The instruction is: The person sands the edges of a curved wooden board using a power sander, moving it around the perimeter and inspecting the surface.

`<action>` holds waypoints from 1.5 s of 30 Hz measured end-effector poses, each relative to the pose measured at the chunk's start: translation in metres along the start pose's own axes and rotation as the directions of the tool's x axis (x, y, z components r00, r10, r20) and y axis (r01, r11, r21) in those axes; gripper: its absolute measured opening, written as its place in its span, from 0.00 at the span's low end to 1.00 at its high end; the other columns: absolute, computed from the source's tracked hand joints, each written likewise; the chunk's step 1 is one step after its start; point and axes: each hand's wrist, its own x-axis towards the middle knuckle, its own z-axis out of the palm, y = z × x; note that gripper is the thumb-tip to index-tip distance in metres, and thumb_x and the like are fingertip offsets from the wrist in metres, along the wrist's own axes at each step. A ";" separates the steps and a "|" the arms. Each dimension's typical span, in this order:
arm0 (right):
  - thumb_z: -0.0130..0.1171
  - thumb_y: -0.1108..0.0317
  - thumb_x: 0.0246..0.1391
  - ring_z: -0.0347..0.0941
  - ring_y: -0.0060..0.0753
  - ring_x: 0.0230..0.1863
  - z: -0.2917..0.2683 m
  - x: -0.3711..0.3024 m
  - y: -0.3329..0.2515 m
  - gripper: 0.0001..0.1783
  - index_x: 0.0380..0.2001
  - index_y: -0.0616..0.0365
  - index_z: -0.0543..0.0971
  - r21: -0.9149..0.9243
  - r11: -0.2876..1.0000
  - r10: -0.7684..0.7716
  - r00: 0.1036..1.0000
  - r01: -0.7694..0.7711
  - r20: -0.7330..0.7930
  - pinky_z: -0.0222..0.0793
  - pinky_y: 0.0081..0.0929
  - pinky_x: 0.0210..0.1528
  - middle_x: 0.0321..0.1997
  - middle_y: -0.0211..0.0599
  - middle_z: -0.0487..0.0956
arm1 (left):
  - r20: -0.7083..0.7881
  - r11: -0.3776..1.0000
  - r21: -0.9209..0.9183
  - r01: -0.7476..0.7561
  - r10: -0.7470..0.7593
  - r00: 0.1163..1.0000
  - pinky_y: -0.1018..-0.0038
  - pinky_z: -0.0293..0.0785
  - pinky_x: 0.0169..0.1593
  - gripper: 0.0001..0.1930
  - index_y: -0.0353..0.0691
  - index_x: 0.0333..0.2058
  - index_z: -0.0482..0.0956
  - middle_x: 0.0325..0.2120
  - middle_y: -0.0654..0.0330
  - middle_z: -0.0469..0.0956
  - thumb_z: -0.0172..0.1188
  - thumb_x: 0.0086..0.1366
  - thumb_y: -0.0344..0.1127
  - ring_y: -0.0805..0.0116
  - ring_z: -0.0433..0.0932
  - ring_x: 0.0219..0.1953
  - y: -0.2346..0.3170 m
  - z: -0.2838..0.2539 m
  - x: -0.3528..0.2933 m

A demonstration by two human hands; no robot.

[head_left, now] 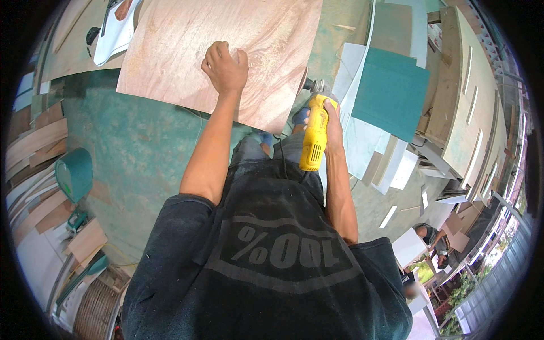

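A reddish-brown plywood sheet (170, 62) lies in front of me. My left hand (226, 67) rests on top of it, holding nothing, with the fingers bent and the thumb apart. My right hand (333, 127) is wrapped round the yellow body of an angle grinder (314, 139), to the right of the sheet. The grinder's head points away from me. Its disc (302, 81), seen nearly edge-on, is at the sheet's right edge; I cannot tell whether they touch. A dark cord leads from the grinder toward my lap.
Dark green board (394, 93) and pale panels lie on the right, beside a large wooden stack (473, 102). At left are a green bin (75, 174) and wood offcuts (39, 141). White paper (116, 31) lies at far left. Other people (439, 243) are at the lower right.
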 end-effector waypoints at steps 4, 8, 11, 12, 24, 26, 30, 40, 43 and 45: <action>0.54 0.49 0.75 0.83 0.41 0.27 -0.002 0.001 0.003 0.21 0.60 0.43 0.62 -0.002 1.000 0.010 1.000 -0.010 -0.009 0.83 0.35 0.23 0.38 0.48 0.81 | -0.012 1.000 -0.005 -0.010 0.010 1.000 0.49 0.57 0.68 0.22 0.40 0.55 0.75 0.60 0.53 0.73 0.63 0.68 0.46 0.53 0.67 0.67 -0.002 0.000 0.001; 0.54 0.49 0.75 0.83 0.42 0.27 0.002 0.001 0.000 0.21 0.60 0.43 0.62 -0.001 1.000 0.015 1.000 -0.015 -0.010 0.84 0.36 0.24 0.39 0.48 0.81 | -0.003 1.000 0.005 -0.010 0.010 1.000 0.49 0.58 0.67 0.22 0.39 0.55 0.75 0.60 0.52 0.74 0.63 0.68 0.46 0.53 0.67 0.67 -0.003 0.000 0.001; 0.54 0.49 0.75 0.83 0.42 0.27 -0.001 0.005 0.000 0.21 0.60 0.43 0.62 0.005 1.000 0.029 1.000 -0.029 -0.009 0.84 0.37 0.25 0.38 0.49 0.81 | -0.006 1.000 0.010 -0.007 0.007 1.000 0.49 0.58 0.67 0.23 0.38 0.55 0.75 0.60 0.52 0.74 0.62 0.68 0.46 0.53 0.68 0.67 -0.002 0.001 0.001; 0.54 0.49 0.75 0.82 0.42 0.27 -0.003 0.006 0.001 0.21 0.60 0.43 0.62 0.007 1.000 0.030 1.000 -0.030 -0.005 0.84 0.37 0.25 0.38 0.48 0.81 | -0.009 1.000 0.013 -0.008 0.008 1.000 0.50 0.58 0.67 0.23 0.38 0.55 0.75 0.60 0.52 0.74 0.62 0.68 0.46 0.53 0.67 0.67 -0.002 0.001 0.001; 0.58 0.52 0.73 0.81 0.41 0.27 -0.016 0.015 0.002 0.24 0.63 0.40 0.60 0.064 0.995 0.076 0.997 -0.075 -0.017 0.81 0.37 0.24 0.38 0.47 0.79 | 0.010 1.000 0.014 0.006 -0.006 1.000 0.50 0.56 0.69 0.24 0.39 0.57 0.74 0.60 0.51 0.74 0.61 0.68 0.48 0.51 0.67 0.67 -0.004 0.002 0.003; 0.58 0.53 0.73 0.81 0.41 0.27 -0.031 0.009 0.008 0.21 0.59 0.41 0.61 0.074 0.995 0.073 0.997 -0.070 -0.034 0.81 0.38 0.24 0.38 0.47 0.79 | -0.001 1.000 0.017 -0.001 0.001 1.000 0.50 0.56 0.69 0.24 0.40 0.57 0.74 0.60 0.51 0.74 0.61 0.68 0.48 0.50 0.67 0.67 -0.005 0.002 0.001; 0.59 0.52 0.73 0.81 0.41 0.28 -0.055 0.001 0.014 0.21 0.57 0.44 0.62 0.179 0.981 0.088 0.996 -0.080 -0.035 0.82 0.38 0.25 0.36 0.46 0.79 | 0.002 1.000 0.003 -0.004 0.004 1.000 0.50 0.56 0.70 0.25 0.40 0.57 0.74 0.60 0.52 0.74 0.61 0.68 0.48 0.51 0.67 0.67 -0.004 0.000 0.001; 0.62 0.49 0.71 0.82 0.39 0.29 -0.084 -0.018 0.005 0.24 0.57 0.50 0.68 0.221 0.974 0.062 0.997 -0.051 -0.043 0.84 0.38 0.28 0.37 0.43 0.80 | -0.032 0.992 -0.077 -0.103 0.101 0.994 0.49 0.58 0.72 0.26 0.34 0.59 0.75 0.63 0.46 0.73 0.62 0.68 0.44 0.46 0.68 0.68 -0.009 -0.001 -0.005; 0.65 0.52 0.69 0.82 0.38 0.30 -0.094 -0.024 0.016 0.24 0.55 0.56 0.71 0.207 0.978 0.031 0.994 -0.008 -0.108 0.85 0.37 0.31 0.37 0.43 0.80 | 0.040 0.983 -0.134 -0.126 0.133 0.990 0.48 0.55 0.74 0.28 0.31 0.61 0.74 0.65 0.43 0.72 0.63 0.67 0.41 0.44 0.66 0.71 -0.015 -0.012 -0.021; 0.66 0.53 0.68 0.82 0.37 0.32 -0.105 -0.028 0.015 0.25 0.53 0.63 0.73 0.282 0.959 0.045 0.994 -0.017 -0.095 0.85 0.35 0.34 0.39 0.42 0.81 | 0.067 0.972 -0.191 -0.138 0.153 0.986 0.47 0.54 0.75 0.28 0.30 0.61 0.74 0.65 0.41 0.71 0.63 0.67 0.40 0.42 0.65 0.71 -0.021 -0.020 -0.034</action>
